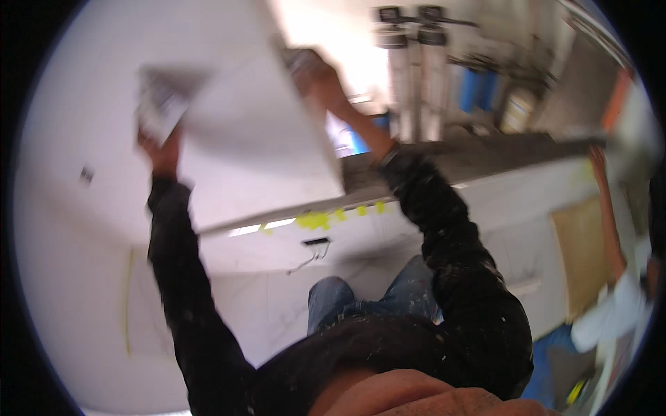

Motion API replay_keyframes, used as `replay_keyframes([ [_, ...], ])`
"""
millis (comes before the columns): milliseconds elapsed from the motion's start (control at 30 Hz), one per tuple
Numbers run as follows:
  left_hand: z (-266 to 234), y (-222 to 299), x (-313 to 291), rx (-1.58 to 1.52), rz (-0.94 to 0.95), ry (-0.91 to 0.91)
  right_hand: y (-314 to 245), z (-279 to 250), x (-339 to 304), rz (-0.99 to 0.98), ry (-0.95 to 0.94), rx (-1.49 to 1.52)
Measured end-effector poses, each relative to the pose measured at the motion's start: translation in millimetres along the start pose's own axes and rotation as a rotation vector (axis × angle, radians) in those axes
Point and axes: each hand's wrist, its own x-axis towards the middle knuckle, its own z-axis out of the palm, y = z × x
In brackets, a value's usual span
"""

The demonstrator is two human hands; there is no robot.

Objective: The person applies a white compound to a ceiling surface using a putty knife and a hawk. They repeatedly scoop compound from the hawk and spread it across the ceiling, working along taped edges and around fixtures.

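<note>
My left hand, raised in front of a white wall, is closed on a pale grey, flat, angular tool. Blur hides its exact kind. My right hand is up at the wall's right edge, bent at the wrist. Its fingers are smeared by motion, and a greyish shape near them cannot be made out. Both arms wear dark sleeves with pale specks.
Beyond the wall's edge a dark ledge bears two tall cylinders, blue canisters and a yellowish container. Yellow patches mark the lower wall, near a dark fitting with wires. Another person's arm reaches up at right.
</note>
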Motion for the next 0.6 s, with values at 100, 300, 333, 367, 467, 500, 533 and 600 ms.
replay_keyframes([
  [100,-47.8,-22.0,-9.6,-0.766,-0.408,0.067,-86.2,-40.1,-49.9,0.301,-0.164,0.451],
  [300,-28.9,3.7,3.3,-0.872,-0.456,0.157,-31.4,-77.0,-41.3,0.963,0.168,1.061],
  [333,-27.1,-4.6,2.8,-0.723,-0.428,0.150,-14.1,-73.6,-36.1,0.835,0.077,0.898],
  [367,-28.8,-17.4,-4.2,-0.564,-0.415,0.152,-8.6,-69.0,-24.7,1.117,-0.114,0.990],
  [467,-19.2,-24.2,3.4,-1.213,-0.594,0.255,20.7,-62.8,17.0,0.923,-0.093,0.831],
  [500,-14.5,-2.3,9.1,-1.243,-0.586,0.227,29.4,-65.1,36.9,0.705,-0.094,0.638],
  [533,-12.9,12.6,9.9,-1.284,-0.581,0.215,35.0,-62.6,57.0,0.491,-0.079,0.445],
  [600,-14.5,29.0,13.2,-1.376,-0.550,0.184,34.8,-54.1,96.2,0.221,-0.030,0.324],
])
